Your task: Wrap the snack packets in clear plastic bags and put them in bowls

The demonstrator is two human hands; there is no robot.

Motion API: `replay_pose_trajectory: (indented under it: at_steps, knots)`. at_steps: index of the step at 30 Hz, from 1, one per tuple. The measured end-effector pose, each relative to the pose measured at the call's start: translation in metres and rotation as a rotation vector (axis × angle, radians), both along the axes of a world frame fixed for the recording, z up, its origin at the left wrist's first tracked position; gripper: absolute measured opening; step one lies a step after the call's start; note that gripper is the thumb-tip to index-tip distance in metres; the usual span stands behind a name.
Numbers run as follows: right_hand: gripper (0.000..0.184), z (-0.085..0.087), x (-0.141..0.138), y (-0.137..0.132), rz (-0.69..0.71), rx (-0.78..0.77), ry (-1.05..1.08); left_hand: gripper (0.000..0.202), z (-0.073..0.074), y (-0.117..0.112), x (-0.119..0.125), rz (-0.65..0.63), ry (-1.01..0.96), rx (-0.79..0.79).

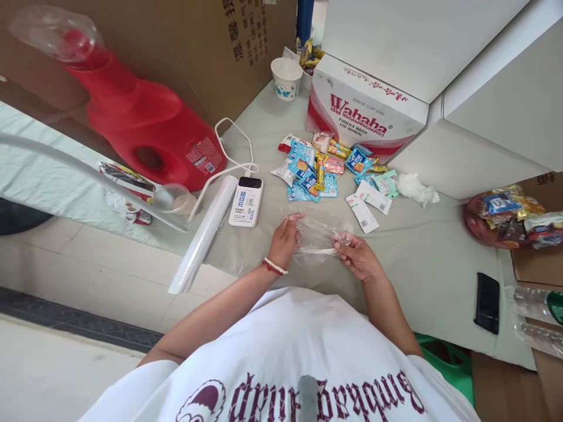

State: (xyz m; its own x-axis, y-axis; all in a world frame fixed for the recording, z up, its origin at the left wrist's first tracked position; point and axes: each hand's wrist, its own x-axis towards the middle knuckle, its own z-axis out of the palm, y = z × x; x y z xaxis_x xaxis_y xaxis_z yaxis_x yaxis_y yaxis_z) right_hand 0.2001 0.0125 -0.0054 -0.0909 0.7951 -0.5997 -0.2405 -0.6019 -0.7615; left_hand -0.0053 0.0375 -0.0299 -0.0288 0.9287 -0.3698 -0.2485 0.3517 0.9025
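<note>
A clear plastic bag point(317, 235) is stretched between my two hands, just above the cloth-covered table. My left hand point(287, 239), with a red and white bead bracelet at the wrist, pinches the bag's left side. On the opposite side, my right hand point(355, 253) grips the gathered edge between thumb and fingers. Beyond the bag lies a loose pile of small wrapped snacks point(308, 173), mostly blue and yellow. Two white packets point(363, 214) rest just past my right hand, near a crumpled clear plastic bag point(417, 189).
Left of my hands are a white power bank point(246, 202) with a cable, a roll of plastic point(204, 234) and a big red jug point(153, 129). A Wahaha carton point(365, 111) and a paper cup point(287, 79) stand behind. At right are a snack bowl point(488, 225) and a black phone point(487, 303).
</note>
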Motion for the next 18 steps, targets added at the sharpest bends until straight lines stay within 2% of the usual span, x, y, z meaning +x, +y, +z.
replay_pose_trajectory:
  at_steps: [2, 5, 8, 10, 13, 16, 18]
  knots:
    - [0.047, 0.004, 0.019, 0.004, -0.021, 0.033, -0.027, 0.062, 0.001, 0.004, -0.004, -0.001, 0.029, -0.014]
    - [0.043, 0.006, 0.042, 0.007, -0.136, 0.122, -0.033, 0.06, 0.007, 0.007, -0.006, -0.024, -0.019, -0.067]
    - [0.039, 0.003, 0.047, 0.004, -0.22, 0.199, 0.031, 0.058, 0.015, 0.006, -0.004, -0.103, -0.142, -0.181]
    - [0.043, 0.001, 0.041, 0.0, -0.212, 0.204, 0.107, 0.061, 0.019, 0.004, -0.003, -0.146, -0.217, -0.248]
    - [0.062, -0.002, 0.03, -0.009, -0.097, 0.104, 0.129, 0.068, 0.019, 0.004, -0.005, -0.181, -0.262, -0.254]
    - [0.06, -0.007, 0.03, -0.015, -0.042, 0.013, -0.004, 0.07, 0.009, 0.008, -0.013, -0.168, -0.129, -0.131]
    - [0.055, -0.012, 0.037, -0.017, -0.078, 0.03, -0.101, 0.065, -0.001, 0.011, -0.019, -0.148, 0.108, -0.018]
